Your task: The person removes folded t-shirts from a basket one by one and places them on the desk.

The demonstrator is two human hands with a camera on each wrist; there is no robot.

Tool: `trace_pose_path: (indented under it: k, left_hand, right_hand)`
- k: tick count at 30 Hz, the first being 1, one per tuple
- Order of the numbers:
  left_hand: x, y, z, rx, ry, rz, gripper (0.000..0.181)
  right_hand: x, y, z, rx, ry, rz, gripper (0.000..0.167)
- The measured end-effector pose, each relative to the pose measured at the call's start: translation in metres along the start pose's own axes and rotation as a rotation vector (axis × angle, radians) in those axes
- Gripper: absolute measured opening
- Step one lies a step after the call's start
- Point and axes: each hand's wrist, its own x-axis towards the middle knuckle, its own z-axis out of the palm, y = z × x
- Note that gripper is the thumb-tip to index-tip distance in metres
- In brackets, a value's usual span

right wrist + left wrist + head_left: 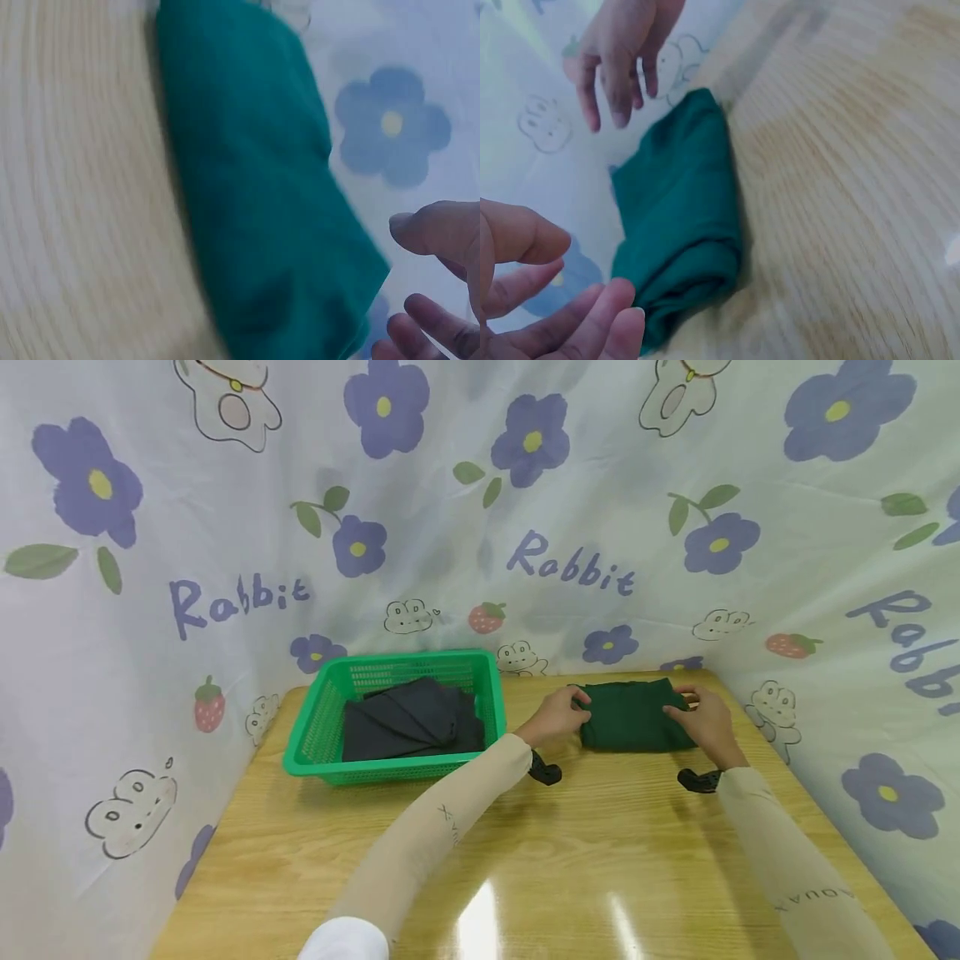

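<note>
A folded dark green cloth (pixel 628 717) lies on the table near its back edge, between the two hands. At the cloth's left end is my left hand (pixel 564 712); in the left wrist view its thumb and fingers are parted, and the fingertips (pixel 622 296) overlap the cloth's rolled end, though contact is unclear. My right hand (pixel 705 720) is at the right end. In the right wrist view the right thumb (pixel 427 229) and fingers are spread beside the green cloth (pixel 255 172), with nothing between them.
To the left stands a green plastic basket (pixel 300 739) with dark folded cloth (pixel 408 722) inside. The wooden table (pixel 570 843) meets a printed curtain (pixel 442 527) at the back and sides. Black straps (pixel 545 770) show at the wrists.
</note>
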Motion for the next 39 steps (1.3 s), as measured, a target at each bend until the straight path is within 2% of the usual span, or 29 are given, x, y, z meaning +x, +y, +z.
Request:
trace_pose_path:
  k: [4,7,13,19,22,25,29,35,39]
  left_hand:
    - [-0.01,0.007,-0.012,-0.051,-0.01,0.028,0.028]
    - [-0.019,0.011,-0.023,-0.047,-0.008,0.04,0.025]
    - [-0.043,0.017,-0.051,-0.059,-0.007,0.052,0.017]
    - [-0.06,0.018,-0.077,-0.033,0.012,0.071,0.02]
    - [-0.067,0.016,-0.087,-0.002,0.03,0.069,0.019]
    - [-0.077,0.011,-0.097,-0.008,0.045,0.049,0.016]
    - [-0.094,0.002,-0.111,-0.01,0.051,0.025,0.017]
    - [-0.12,-0.009,-0.135,0.005,0.059,0.006,0.028]
    - [-0.136,-0.014,-0.152,0.003,0.086,-0.002,0.021]
  right_hand:
    - [0.002,-0.017,-0.002,0.003,-0.04,-0.062,0.051]
    - [0.005,-0.03,-0.001,0.003,-0.072,-0.086,0.053]
    - [0.004,-0.057,0.006,0.047,-0.149,-0.077,0.054]
    - [0.0,-0.078,0.015,0.061,-0.202,-0.085,0.057]
    - [-0.002,-0.085,0.023,0.069,-0.227,-0.097,0.058]
    - [-0.003,-0.095,0.032,0.083,-0.254,-0.121,0.058]
    - [-0.004,-0.114,0.048,0.105,-0.286,-0.166,0.058]
    - [-0.005,-0.144,0.072,0.152,-0.305,-0.221,0.05]
    - [-0.007,-0.164,0.085,0.186,-0.304,-0.267,0.049]
